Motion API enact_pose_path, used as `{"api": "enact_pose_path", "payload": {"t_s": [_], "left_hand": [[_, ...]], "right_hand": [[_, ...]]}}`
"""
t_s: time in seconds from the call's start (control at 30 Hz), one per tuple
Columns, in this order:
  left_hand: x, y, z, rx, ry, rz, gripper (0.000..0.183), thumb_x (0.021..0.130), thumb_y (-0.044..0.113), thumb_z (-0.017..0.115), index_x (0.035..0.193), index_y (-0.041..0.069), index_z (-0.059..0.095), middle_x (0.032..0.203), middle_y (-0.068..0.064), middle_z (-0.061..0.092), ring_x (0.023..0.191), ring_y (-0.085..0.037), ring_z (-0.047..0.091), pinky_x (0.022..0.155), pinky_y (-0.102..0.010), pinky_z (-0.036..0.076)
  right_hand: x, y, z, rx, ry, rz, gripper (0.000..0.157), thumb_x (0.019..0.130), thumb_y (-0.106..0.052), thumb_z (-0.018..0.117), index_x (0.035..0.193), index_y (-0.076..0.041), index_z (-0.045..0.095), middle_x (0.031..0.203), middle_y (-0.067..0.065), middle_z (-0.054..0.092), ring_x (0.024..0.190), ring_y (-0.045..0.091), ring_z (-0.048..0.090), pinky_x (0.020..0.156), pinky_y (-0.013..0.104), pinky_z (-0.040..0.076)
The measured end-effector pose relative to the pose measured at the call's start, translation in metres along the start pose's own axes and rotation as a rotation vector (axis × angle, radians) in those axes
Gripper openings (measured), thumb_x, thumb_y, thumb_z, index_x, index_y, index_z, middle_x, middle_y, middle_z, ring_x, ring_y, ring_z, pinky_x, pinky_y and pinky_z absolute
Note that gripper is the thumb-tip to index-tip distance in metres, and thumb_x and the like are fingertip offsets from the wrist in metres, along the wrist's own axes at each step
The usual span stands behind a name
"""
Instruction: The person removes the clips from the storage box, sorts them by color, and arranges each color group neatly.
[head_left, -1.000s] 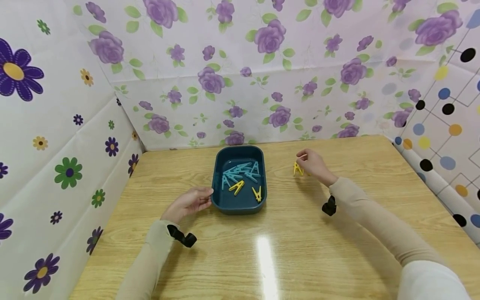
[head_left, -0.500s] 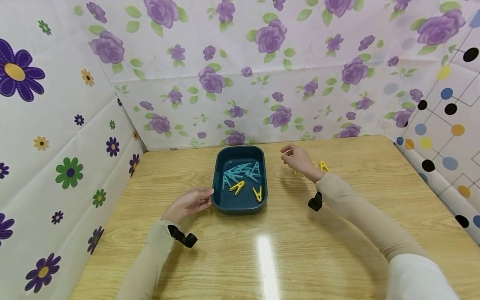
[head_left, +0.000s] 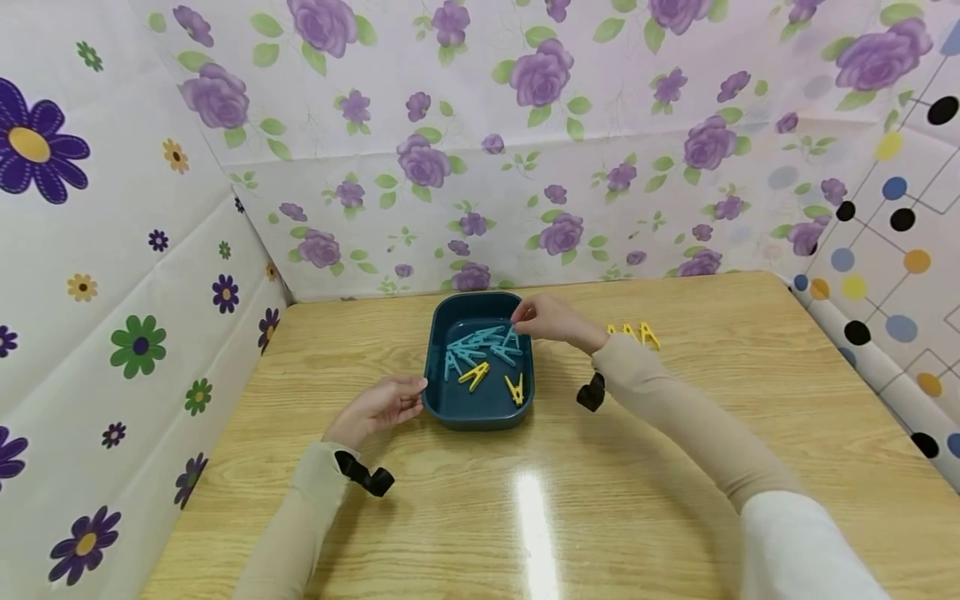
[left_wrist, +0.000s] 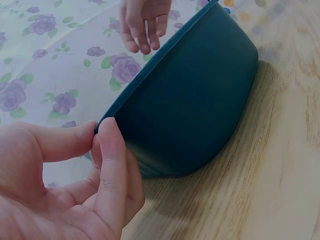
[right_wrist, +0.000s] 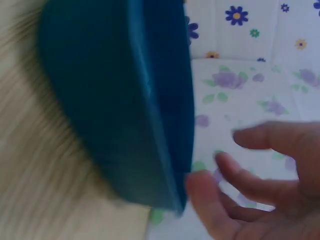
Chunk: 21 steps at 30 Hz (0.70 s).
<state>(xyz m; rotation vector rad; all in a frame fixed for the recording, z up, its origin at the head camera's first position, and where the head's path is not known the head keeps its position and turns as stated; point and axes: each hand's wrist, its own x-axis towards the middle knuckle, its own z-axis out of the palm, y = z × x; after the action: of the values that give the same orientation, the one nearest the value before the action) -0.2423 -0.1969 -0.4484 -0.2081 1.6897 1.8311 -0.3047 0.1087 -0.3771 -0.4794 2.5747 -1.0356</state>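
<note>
My left hand [head_left: 378, 406] pinches the left rim of a dark teal bin [left_wrist: 192, 92] between thumb and fingers. My right hand [head_left: 558, 321] is over the bin's back right rim, its fingertips close above the blue clothespins. In the right wrist view the thumb and fingers [right_wrist: 262, 135] stand apart with nothing between them. Inside the bin lie several blue clothespins [head_left: 465, 351] in a loose pile. Two yellow clothespins [head_left: 474, 376] rest nearer its front.
On the wooden table [head_left: 465, 508], right of the bin, a yellow clothespin [head_left: 648, 335] stands in a row with two others, partly hidden by the right forearm. A flowered sheet [head_left: 480, 208] hangs behind the table, with patterned sheets at both sides.
My right hand has left the yellow clothespins on the table and moved left to the bin's rim. The left hand and the bin have stayed in place.
</note>
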Motion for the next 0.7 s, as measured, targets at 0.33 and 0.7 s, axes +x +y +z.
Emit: {"api": "enact_pose_path", "payload": {"t_s": [0.33, 0.7], "left_hand": [[0.001, -0.002, -0.002, 0.001, 0.014, 0.004, 0.045, 0.094, 0.015, 0.051, 0.130, -0.006, 0.035, 0.077, 0.003, 0.055, 0.067, -0.005, 0.055, 0.065, -0.016, 0.051], [0.000, -0.001, -0.003, 0.001, 0.003, 0.006, 0.042, 0.094, 0.016, 0.052, 0.128, -0.004, 0.038, 0.077, 0.004, 0.054, 0.070, -0.005, 0.054, 0.068, -0.016, 0.051]], "right_hand": [[0.017, -0.039, 0.017, -0.104, -0.239, 0.021, 0.023, 0.090, -0.020, 0.056, 0.107, -0.006, 0.063, 0.101, 0.009, 0.062, 0.074, 0.018, 0.057, 0.077, 0.034, 0.051], [0.042, -0.050, 0.058, -0.141, -0.517, 0.175, 0.043, 0.094, -0.027, 0.049, 0.132, -0.009, 0.046, 0.122, 0.015, 0.054, 0.091, 0.022, 0.061, 0.080, 0.031, 0.054]]}}
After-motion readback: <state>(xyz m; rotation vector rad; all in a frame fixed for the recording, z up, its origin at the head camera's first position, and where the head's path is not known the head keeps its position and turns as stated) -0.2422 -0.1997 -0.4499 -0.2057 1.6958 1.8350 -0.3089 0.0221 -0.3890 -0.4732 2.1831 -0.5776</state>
